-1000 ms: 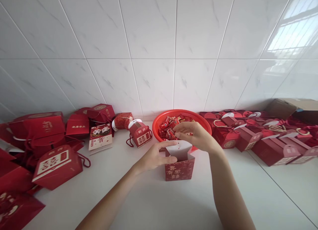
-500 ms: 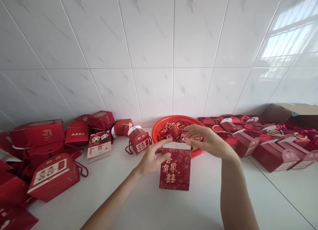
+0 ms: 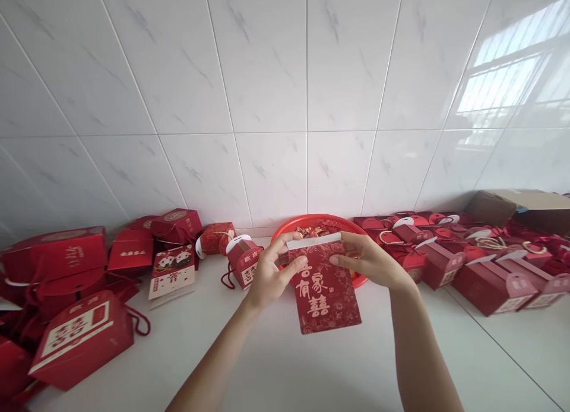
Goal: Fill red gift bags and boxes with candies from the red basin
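Note:
A red card-like packet (image 3: 327,290) with pale characters and a white strip along its top hangs over the white counter, tilted slightly. My left hand (image 3: 276,269) grips its upper left edge, thumb on the front. At the upper right, my right hand (image 3: 367,259) holds it too, thumb on the front and fingers behind. Behind the packet stands a red plastic basket (image 3: 285,227) with wrapped sweets (image 3: 312,229), partly hidden by the packet and hands.
Red gift boxes (image 3: 84,341) crowd the left side, near a panda-printed packet (image 3: 173,269). A small red box (image 3: 243,260) stands left of the basket. More boxes (image 3: 483,281) and a cardboard carton (image 3: 525,199) are at right, before the tiled wall (image 3: 271,180).
My right hand has come down from above the basket and now grips the packet's upper right. The packet has tilted, its lower end swinging right. The view has shifted slightly.

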